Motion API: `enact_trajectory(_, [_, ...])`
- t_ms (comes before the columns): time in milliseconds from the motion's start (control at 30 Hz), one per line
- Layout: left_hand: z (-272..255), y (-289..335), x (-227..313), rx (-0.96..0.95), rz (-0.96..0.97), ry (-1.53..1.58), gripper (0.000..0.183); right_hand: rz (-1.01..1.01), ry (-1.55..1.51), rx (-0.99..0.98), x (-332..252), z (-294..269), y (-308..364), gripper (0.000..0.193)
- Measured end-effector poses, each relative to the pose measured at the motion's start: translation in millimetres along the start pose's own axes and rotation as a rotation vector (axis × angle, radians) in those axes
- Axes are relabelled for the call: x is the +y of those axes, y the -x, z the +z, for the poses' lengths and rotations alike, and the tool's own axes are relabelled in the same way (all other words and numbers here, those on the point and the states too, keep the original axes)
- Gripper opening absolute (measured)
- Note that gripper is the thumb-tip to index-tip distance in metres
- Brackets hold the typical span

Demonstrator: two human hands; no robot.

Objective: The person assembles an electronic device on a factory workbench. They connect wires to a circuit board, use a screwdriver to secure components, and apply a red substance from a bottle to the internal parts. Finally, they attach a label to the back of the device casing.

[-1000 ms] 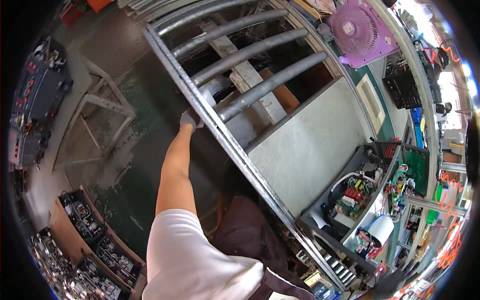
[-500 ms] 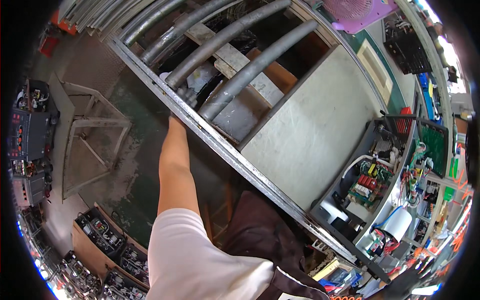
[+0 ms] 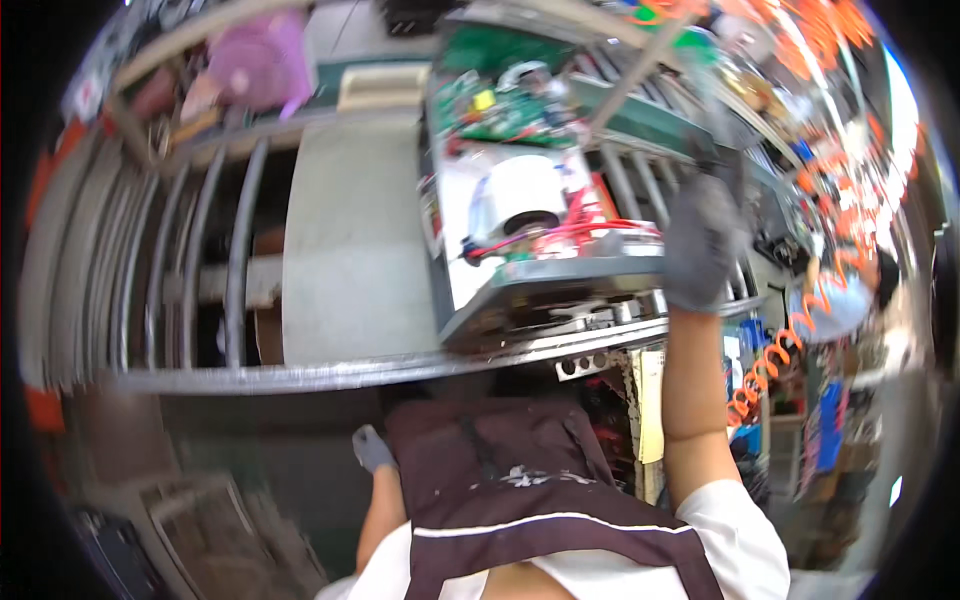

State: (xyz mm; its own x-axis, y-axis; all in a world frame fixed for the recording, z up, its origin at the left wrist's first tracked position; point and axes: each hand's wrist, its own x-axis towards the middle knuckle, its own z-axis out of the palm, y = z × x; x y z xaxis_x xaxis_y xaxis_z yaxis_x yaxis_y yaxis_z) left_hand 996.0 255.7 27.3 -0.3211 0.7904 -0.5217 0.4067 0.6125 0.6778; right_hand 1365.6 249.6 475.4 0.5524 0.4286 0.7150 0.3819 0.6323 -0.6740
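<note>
My right hand (image 3: 703, 240), in a grey glove, reaches forward beside the right end of an open metal chassis (image 3: 580, 268). Motion smears its fingers; a dark shape just past them cannot be made out. Inside the chassis sit a white cylinder (image 3: 522, 192), red wires (image 3: 590, 228) and a green circuit board (image 3: 515, 118). My left hand (image 3: 372, 448), also grey-gloved, hangs low beside my dark apron (image 3: 490, 455), apart from the conveyor. Its fingers are too small and blurred to read.
A roller conveyor with a metal front rail (image 3: 250, 380) runs across, bearing a pale flat board (image 3: 350, 250) left of the chassis. A purple fan (image 3: 262, 65) stands beyond. Orange coiled hoses (image 3: 790, 350) hang at right, where another person (image 3: 840, 300) is.
The view has swung right, towards the chassis. My left hand has come away from the rollers and down to my side. My right hand now shows, stretched out beside the chassis.
</note>
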Motion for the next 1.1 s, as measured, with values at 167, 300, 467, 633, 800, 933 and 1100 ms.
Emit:
enact_trajectory(167, [-15,54,134,-0.102,0.861,0.062,0.033,0.237,-0.427,-0.084,-18,-28,-3,0.052])
enact_trajectory(300, [-12,105,235,-0.325,1.285,0.161,0.042,0.409,-0.726,-0.027,-35,-56,11,0.039])
enact_trajectory(467, [30,108,234,-0.521,1.204,-0.048,0.05,0.444,-0.591,0.059,-46,-85,51,0.031])
enact_trajectory(633, [51,90,220,-0.517,1.164,0.002,0.048,0.101,0.077,-0.001,-65,-92,84,0.023])
enact_trajectory(800, [52,89,220,-0.514,1.231,0.049,0.046,-0.135,0.249,-0.164,-83,-90,88,0.02])
enact_trajectory(933, [59,91,218,-0.413,1.22,-0.004,0.046,0.162,-0.074,-0.081,-66,-94,104,0.014])
enact_trajectory(1100, [64,98,223,-0.387,1.178,-0.052,0.045,0.432,-0.157,0.187,1,-91,137,0.023])
